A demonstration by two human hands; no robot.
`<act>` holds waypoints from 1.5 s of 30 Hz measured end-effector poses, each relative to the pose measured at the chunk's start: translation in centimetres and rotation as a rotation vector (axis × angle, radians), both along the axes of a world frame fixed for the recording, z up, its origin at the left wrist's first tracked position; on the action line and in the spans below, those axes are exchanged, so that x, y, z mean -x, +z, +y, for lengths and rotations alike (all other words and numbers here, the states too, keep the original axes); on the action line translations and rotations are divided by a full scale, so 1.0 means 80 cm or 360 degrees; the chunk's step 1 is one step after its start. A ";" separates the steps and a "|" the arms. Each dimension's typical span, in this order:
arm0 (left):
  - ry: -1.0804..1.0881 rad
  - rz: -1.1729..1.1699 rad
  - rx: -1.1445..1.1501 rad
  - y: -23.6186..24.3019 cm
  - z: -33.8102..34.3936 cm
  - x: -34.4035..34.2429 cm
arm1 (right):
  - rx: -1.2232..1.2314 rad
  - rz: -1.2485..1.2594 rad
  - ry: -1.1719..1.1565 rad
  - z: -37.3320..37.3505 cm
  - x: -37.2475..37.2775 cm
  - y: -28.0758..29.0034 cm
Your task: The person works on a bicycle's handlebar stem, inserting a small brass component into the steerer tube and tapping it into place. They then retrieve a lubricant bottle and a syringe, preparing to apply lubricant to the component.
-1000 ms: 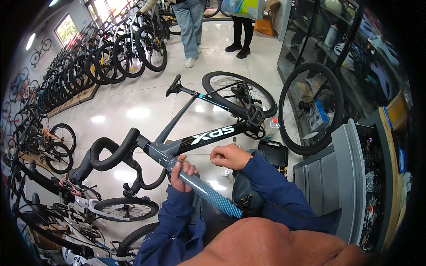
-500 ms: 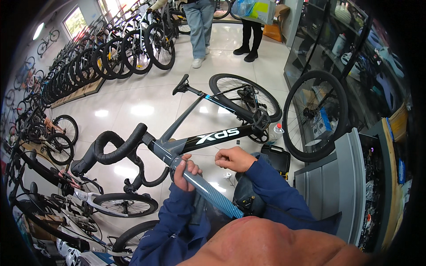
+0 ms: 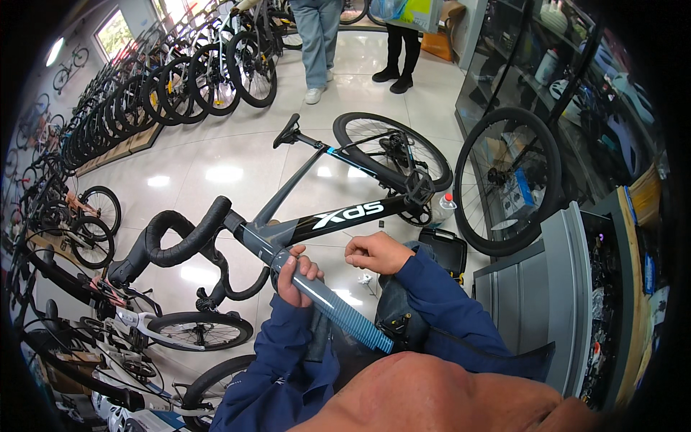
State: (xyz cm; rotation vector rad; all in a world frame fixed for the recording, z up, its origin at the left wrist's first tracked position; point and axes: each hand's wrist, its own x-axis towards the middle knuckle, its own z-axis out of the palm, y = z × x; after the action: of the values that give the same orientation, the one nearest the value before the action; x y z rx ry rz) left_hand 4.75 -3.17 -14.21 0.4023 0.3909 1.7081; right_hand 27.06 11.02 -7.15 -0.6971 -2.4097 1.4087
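My left hand (image 3: 295, 277) is wrapped round the glossy grey fork (image 3: 327, 309), which is striped blue toward its lower end. The fork joins a black-and-grey bicycle frame (image 3: 295, 230) with a rear wheel (image 3: 347, 124) attached, lying across the floor ahead of me. Black drop handlebars (image 3: 180, 245) sit left of the fork. My right hand (image 3: 374, 253) is curled closed above my leg, just below the down tube; what its fingers hold, if anything, is hidden.
A loose wheel (image 3: 466, 165) leans on a glass display case (image 3: 558, 65). A bottle (image 3: 443, 210), black tool case (image 3: 452, 252) and grey cabinet (image 3: 547, 288) are at right. Bicycles (image 3: 194, 79) crowd the left. Two people's legs (image 3: 313, 50) (image 3: 402, 61) show at the back.
The view shifted down and back up a little. Both hands keep nearly the same places on and beside the bicycle.
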 end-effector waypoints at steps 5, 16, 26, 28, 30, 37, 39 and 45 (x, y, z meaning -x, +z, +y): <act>0.0000 -0.0026 -0.0003 0.002 0.000 0.000 | 0.0013 -0.0005 0.0010 0.000 0.000 0.003; 0.0002 0.0020 -0.0028 0.001 0.000 -0.001 | -0.0037 -0.0046 -0.0013 0.000 -0.002 0.002; 0.0003 0.0013 -0.0041 0.000 -0.001 -0.001 | -0.0097 -0.0031 -0.0012 -0.001 -0.002 0.002; 0.0007 -0.0018 -0.0002 -0.002 0.000 -0.001 | -0.0122 -0.0050 -0.0006 0.001 0.000 0.000; 0.0017 -0.0034 0.0012 -0.003 0.000 0.000 | -0.0061 -0.0046 0.0005 0.002 0.001 -0.003; 0.0010 -0.0011 0.0049 -0.004 -0.001 0.001 | -0.0262 -0.0042 -0.0045 0.008 0.009 -0.001; 0.0004 -0.0009 0.0054 -0.004 0.000 0.001 | -0.0313 0.0023 -0.0120 0.012 0.019 0.014; -0.0020 -0.0030 0.0014 -0.004 0.001 0.002 | -0.0355 0.0679 -0.0234 0.018 0.071 0.097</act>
State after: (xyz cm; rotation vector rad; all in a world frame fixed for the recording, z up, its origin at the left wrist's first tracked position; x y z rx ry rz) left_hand 4.55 -3.07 -14.57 0.3814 0.3811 1.6963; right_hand 21.41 12.48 0.63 -0.4532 -2.0895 1.0788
